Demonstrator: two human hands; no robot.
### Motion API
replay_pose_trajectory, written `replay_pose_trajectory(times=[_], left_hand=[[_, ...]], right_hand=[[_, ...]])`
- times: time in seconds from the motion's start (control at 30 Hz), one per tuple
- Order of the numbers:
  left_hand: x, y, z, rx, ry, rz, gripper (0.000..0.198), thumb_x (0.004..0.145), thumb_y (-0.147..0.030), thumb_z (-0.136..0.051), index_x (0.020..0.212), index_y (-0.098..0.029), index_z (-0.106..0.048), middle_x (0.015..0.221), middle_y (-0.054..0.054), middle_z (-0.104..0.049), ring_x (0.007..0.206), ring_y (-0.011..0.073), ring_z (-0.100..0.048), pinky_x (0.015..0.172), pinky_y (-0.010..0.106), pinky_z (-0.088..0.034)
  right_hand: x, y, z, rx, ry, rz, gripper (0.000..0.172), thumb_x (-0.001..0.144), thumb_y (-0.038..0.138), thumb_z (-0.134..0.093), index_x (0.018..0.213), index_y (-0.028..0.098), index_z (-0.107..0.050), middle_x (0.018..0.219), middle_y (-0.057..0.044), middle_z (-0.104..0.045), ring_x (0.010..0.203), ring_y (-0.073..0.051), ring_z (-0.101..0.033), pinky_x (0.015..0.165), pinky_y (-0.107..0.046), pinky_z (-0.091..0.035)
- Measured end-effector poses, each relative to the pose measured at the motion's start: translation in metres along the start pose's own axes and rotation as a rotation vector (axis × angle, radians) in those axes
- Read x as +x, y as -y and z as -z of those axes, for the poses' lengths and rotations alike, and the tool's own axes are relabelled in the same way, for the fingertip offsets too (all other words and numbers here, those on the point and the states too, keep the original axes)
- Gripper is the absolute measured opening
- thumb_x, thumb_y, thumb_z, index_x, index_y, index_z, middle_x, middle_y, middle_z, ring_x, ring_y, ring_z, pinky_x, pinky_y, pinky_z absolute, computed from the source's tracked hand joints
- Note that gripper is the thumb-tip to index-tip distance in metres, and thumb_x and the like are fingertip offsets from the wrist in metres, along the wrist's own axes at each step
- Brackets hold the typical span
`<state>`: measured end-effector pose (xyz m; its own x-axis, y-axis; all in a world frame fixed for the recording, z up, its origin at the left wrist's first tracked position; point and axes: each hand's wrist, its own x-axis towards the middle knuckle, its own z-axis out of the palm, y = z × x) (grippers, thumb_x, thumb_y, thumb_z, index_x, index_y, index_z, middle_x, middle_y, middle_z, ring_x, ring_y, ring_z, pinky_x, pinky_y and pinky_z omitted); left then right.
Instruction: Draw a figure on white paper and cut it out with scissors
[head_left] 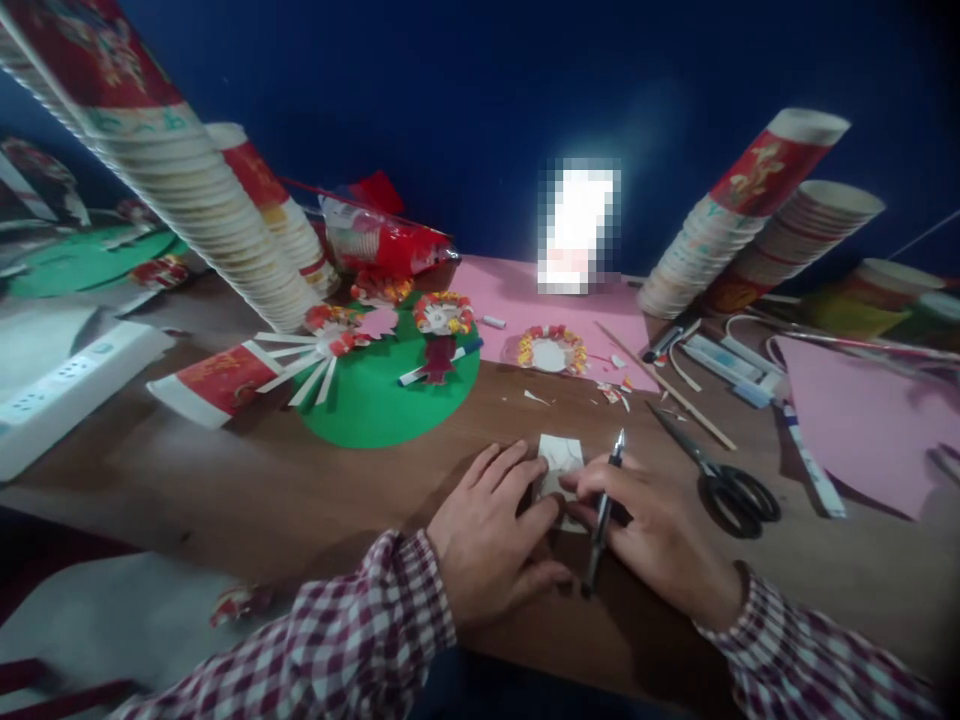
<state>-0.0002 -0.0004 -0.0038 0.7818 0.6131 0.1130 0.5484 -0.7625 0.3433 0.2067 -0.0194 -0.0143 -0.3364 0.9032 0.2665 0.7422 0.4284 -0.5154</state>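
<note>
My left hand (491,530) lies flat with fingers spread, pressing down a small pale piece of paper (562,455) on the brown table (262,490). My right hand (652,530) is closed around a dark pen (604,510), whose tip points away from me beside the paper's right edge. The paper shows faint drawn lines. Both sleeves are red-and-white checked.
Black scissors (724,480) lie just right of my right hand. A green paper disc (375,400) with cut-cup flowers sits ahead left. Pink sheets (862,420) lie to the right. Tall leaning stacks of paper cups (187,190) stand left and right. A white power strip (67,385) is far left.
</note>
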Motion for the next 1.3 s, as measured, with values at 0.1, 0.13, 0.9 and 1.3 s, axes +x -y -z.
replay_pose_trajectory(times=[0.1,0.13,0.9,1.3], left_hand=[[0.0,0.0,-0.001,0.0,0.002,0.008,0.048,0.08,-0.053,-0.044,0.113,-0.019,-0.051,0.128,0.013,-0.043,0.128,0.0309,-0.026,0.105,0.052,-0.021],[0.0,0.001,-0.001,-0.003,-0.001,0.011,0.048,0.079,-0.053,-0.046,0.113,-0.019,-0.052,0.128,0.013,-0.043,0.128,0.0309,-0.026,0.105,0.052,-0.02],[0.001,0.0,-0.011,-0.018,-0.065,0.036,0.047,0.073,-0.051,-0.056,0.108,-0.019,-0.053,0.126,0.013,-0.044,0.127,0.0325,-0.027,0.104,0.053,-0.02],[0.001,0.002,-0.002,-0.027,-0.014,0.02,0.046,0.075,-0.047,-0.055,0.11,-0.018,-0.05,0.128,0.014,-0.042,0.128,0.0312,-0.027,0.104,0.052,-0.022]], right_hand=[[-0.002,0.003,0.009,0.181,0.026,-0.071,0.009,0.082,0.016,-0.054,0.085,0.023,-0.057,0.097,-0.003,-0.066,0.093,-0.018,-0.059,0.081,-0.031,-0.046],[-0.001,0.005,0.014,0.244,0.019,-0.099,0.01,0.084,0.016,-0.051,0.088,0.024,-0.056,0.098,-0.003,-0.066,0.094,-0.017,-0.059,0.082,-0.031,-0.046],[0.029,0.013,-0.007,0.1,0.042,-0.117,0.018,0.092,0.024,-0.035,0.082,0.019,-0.05,0.064,0.001,-0.054,0.058,-0.012,-0.053,0.058,-0.023,-0.039],[0.03,0.012,-0.009,0.097,0.128,-0.14,0.02,0.092,0.028,-0.036,0.086,0.019,-0.053,0.076,-0.003,-0.061,0.071,-0.016,-0.057,0.067,-0.026,-0.042]])
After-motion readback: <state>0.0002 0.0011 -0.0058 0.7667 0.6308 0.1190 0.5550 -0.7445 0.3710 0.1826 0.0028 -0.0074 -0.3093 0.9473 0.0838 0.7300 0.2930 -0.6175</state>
